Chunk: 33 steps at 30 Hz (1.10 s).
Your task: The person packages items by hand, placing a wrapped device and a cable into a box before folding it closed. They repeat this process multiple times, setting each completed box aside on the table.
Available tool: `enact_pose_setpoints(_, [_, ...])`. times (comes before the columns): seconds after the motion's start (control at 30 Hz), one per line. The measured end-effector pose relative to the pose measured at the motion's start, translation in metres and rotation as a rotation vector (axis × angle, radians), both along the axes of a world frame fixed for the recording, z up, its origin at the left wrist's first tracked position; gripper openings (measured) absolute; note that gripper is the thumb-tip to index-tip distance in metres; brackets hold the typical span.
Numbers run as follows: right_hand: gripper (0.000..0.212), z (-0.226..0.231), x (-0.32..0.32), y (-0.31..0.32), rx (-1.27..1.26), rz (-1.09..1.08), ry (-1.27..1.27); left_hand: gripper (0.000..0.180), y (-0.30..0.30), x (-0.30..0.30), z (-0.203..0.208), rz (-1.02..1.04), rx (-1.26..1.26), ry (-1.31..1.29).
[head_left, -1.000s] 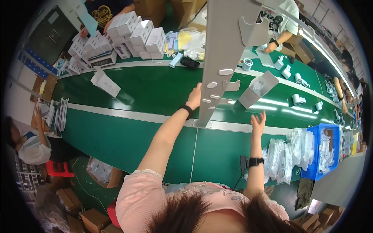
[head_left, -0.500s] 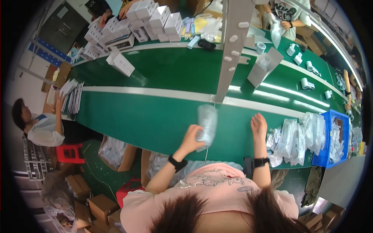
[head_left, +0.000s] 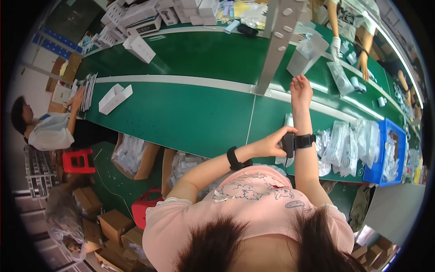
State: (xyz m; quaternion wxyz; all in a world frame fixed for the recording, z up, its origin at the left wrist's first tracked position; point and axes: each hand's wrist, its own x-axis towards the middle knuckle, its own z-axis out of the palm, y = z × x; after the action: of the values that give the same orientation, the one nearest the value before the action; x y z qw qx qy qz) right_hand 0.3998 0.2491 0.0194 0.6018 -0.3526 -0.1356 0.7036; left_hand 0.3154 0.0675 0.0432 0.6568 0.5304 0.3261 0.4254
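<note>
- Curving its fingers beside a crinkly wrapped packet [head_left: 289,119], the left hand [head_left: 271,145] hides whether it grips
- Packet over smooth green table [head_left: 199,118], partly behind boxy black device [head_left: 288,146]
- Right hand [head_left: 301,93] loosely open

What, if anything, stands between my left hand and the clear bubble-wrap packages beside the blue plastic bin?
In this view, your right forearm, wearing a black strap and black box-shaped device, crosses between your left hand and the clear bubble-wrap packages. Clearance beneath can't be judged.
</note>
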Motion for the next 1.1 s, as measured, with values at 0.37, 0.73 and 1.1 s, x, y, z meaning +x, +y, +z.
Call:
enact_pose_setpoints(0.37, [0.015,0.016,-0.028,-0.066,1.099,0.392,-1.337,0.035,-0.001,-0.082,-0.024,0.247,-0.071,0.059])
enact_pose_setpoints(0.73, [0.014,-0.003,0.073,-0.076,0.577,0.498,-1.654,0.023,-0.057,-0.569,-0.088,1.136,-0.177,2.070])
enact_pose_setpoints(1.1, [0.015,0.004,0.018,-0.053,0.747,0.625,-1.635,0.045,-0.089,-0.638,-0.091,0.852,-0.452,2.065])
